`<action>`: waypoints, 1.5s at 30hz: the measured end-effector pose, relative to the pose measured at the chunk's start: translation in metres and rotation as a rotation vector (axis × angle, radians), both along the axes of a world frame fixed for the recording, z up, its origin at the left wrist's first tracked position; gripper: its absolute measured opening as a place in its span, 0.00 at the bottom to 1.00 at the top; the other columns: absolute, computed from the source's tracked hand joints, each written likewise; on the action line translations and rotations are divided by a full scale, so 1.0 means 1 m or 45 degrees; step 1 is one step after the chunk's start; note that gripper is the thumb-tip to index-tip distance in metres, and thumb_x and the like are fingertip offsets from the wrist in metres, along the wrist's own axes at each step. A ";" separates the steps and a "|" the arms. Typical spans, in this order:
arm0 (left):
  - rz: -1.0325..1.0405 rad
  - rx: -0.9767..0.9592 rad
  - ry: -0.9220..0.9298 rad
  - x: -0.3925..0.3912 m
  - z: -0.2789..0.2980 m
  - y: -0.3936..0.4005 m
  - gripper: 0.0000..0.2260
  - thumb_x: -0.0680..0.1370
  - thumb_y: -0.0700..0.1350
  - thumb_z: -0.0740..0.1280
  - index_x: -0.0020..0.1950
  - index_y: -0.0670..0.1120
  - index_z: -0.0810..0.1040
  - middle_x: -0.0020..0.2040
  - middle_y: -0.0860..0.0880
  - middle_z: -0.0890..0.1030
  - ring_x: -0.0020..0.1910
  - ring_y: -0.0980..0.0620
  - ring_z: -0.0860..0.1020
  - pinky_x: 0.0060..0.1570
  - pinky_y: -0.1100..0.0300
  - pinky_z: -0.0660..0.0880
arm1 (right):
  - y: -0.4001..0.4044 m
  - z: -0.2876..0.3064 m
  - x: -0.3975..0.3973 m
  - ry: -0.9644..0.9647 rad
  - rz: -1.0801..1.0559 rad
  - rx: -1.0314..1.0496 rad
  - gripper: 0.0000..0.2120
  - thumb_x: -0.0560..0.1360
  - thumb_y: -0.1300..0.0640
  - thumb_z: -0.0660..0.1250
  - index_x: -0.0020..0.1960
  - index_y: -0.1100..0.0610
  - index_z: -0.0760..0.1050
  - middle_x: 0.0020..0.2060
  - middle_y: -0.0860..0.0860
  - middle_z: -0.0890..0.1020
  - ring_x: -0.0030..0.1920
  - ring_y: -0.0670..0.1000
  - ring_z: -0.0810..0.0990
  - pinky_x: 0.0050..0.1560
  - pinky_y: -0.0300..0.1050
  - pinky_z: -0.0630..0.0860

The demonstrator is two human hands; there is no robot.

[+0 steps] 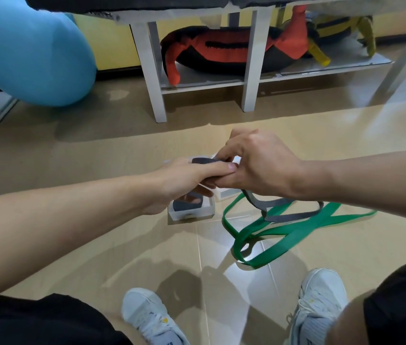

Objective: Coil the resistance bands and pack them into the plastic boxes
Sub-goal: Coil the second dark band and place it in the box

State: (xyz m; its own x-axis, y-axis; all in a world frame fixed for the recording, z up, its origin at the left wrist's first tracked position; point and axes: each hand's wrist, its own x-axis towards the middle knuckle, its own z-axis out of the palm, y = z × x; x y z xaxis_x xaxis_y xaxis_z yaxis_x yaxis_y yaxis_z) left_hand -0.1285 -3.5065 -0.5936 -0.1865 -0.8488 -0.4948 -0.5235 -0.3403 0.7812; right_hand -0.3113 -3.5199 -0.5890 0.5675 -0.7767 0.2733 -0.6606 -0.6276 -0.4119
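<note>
Both hands, left hand (184,181) and right hand (254,165), pinch one grey resistance band (294,215) above two plastic boxes (192,212). One green band (271,235) lies tangled on the floor (97,155); hands mostly block the boxes, with a blue exercise ball (30,51) nearby.

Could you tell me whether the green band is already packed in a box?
No, the green band lies loose on the floor, outside the plastic box.

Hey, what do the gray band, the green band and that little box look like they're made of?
Gray band: likely matte rubber, limp and dull. Green band: probably latex, flat with slight sheen. Box: clear plastic, since it's see-through.
</note>
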 end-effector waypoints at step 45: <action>-0.029 0.067 -0.115 -0.003 0.004 0.005 0.24 0.70 0.65 0.72 0.54 0.49 0.86 0.52 0.48 0.87 0.52 0.50 0.85 0.59 0.49 0.80 | -0.006 0.002 0.004 0.410 0.112 -0.195 0.26 0.70 0.29 0.56 0.40 0.47 0.82 0.33 0.46 0.76 0.38 0.53 0.77 0.38 0.52 0.77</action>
State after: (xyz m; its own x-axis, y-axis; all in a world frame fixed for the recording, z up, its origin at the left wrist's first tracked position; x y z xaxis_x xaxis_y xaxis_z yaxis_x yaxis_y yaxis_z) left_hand -0.1312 -3.5017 -0.5894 -0.1580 -0.8172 -0.5542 -0.5989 -0.3669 0.7118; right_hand -0.3078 -3.5260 -0.5870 0.7064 -0.6847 0.1792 -0.6817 -0.7263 -0.0881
